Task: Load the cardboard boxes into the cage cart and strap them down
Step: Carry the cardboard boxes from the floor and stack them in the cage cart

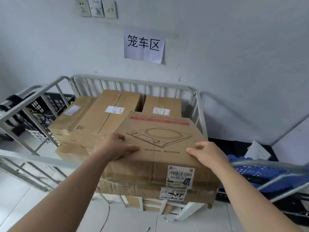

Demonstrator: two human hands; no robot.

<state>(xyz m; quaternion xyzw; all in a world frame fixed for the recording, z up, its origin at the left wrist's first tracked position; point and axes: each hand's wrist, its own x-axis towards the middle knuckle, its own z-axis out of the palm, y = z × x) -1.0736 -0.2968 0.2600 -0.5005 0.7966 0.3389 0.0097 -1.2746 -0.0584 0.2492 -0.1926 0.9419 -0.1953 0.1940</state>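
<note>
My left hand (115,146) & right hand (209,154) grip the cooker-print cardboard box (158,124) by its L & R edges, thumbs flat on top, fingers curled over the sides. The box sits at the near right corner of the cage cart (133,80), atop other cartons. Three more taped boxes (107,118) lie just behind it, along the cart's back rail.
</note>
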